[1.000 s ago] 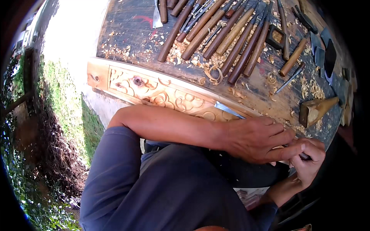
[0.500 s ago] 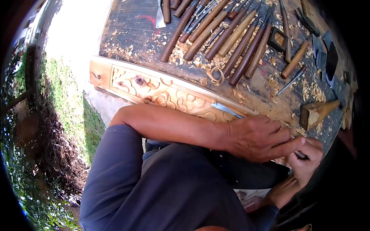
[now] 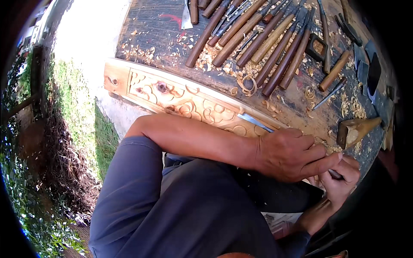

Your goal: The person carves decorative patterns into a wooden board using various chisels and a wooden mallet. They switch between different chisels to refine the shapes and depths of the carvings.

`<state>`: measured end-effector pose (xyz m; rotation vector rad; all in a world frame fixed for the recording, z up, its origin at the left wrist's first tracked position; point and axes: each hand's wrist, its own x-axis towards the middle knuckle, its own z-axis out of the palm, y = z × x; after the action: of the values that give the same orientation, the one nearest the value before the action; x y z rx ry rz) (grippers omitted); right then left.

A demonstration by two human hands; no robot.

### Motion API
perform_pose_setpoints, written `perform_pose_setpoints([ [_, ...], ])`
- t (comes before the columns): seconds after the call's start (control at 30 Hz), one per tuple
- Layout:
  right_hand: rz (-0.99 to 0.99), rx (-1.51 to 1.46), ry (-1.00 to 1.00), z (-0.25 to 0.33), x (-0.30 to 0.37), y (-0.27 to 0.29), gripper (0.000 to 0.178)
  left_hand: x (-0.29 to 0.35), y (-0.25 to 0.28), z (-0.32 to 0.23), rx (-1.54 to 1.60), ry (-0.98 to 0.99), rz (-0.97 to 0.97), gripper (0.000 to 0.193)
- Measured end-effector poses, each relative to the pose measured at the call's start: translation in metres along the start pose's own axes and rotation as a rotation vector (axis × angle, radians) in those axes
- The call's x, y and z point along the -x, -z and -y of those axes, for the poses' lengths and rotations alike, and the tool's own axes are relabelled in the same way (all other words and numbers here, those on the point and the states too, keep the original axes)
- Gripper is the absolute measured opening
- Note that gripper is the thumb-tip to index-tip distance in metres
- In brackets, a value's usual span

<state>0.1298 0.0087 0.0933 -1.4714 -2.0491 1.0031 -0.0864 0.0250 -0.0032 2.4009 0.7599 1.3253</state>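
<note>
A long pale wooden board (image 3: 117, 73), carved with scrolls and petals, lies along the near edge of the bench. My left forearm crosses in front of it. Over the board's right end, my left hand (image 3: 286, 155) is closed with its fingers curled; what they grip is hidden. My right hand (image 3: 344, 182) is against its fingertips, wrapped round a dark-handled carving tool (image 3: 335, 174) of which only a short piece shows. A flat metal blade (image 3: 256, 122) lies on the board beside my left wrist, its other end hidden by that hand.
Several wooden-handled chisels and gouges (image 3: 258, 47) lie in a row at the back of the bench (image 3: 150, 26). A wooden mallet-like block (image 3: 359, 131) rests right of my hands. Sharpening stones (image 3: 370, 64) sit at the far right. Curled shavings (image 3: 247, 86) are scattered about.
The bench, board and tools appear slightly farther right in the picture, as the view has shifted a little. Both hands keep nearly the same pose and grip.
</note>
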Motion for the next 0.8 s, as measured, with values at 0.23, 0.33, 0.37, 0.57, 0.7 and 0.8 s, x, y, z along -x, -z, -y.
perform_pose_setpoints([
  [0.23, -0.073, -0.068, -0.044, -0.007, 0.007, -0.015, 0.015, 0.002, 0.007, 0.000, -0.033, -0.022, 0.085, 0.064],
  [0.33, -0.085, -0.095, -0.068, -0.005, 0.009, -0.012, 0.014, -0.001, 0.001, 0.001, 0.035, -0.003, 0.051, 0.064],
  [0.37, -0.093, -0.127, -0.064, -0.006, 0.003, -0.018, 0.014, 0.001, 0.004, 0.002, 0.002, 0.006, 0.059, 0.065],
  [0.57, -0.093, -0.131, -0.011, -0.011, 0.001, -0.025, 0.014, 0.005, 0.009, 0.003, -0.038, 0.014, 0.102, 0.071],
  [0.7, -0.066, -0.160, -0.006, -0.013, -0.007, -0.034, 0.014, 0.005, 0.017, 0.006, -0.019, 0.073, 0.141, 0.072],
  [0.8, -0.080, -0.174, -0.023, -0.005, -0.014, -0.037, 0.014, 0.002, 0.024, 0.012, -0.019, 0.071, 0.128, 0.074],
])
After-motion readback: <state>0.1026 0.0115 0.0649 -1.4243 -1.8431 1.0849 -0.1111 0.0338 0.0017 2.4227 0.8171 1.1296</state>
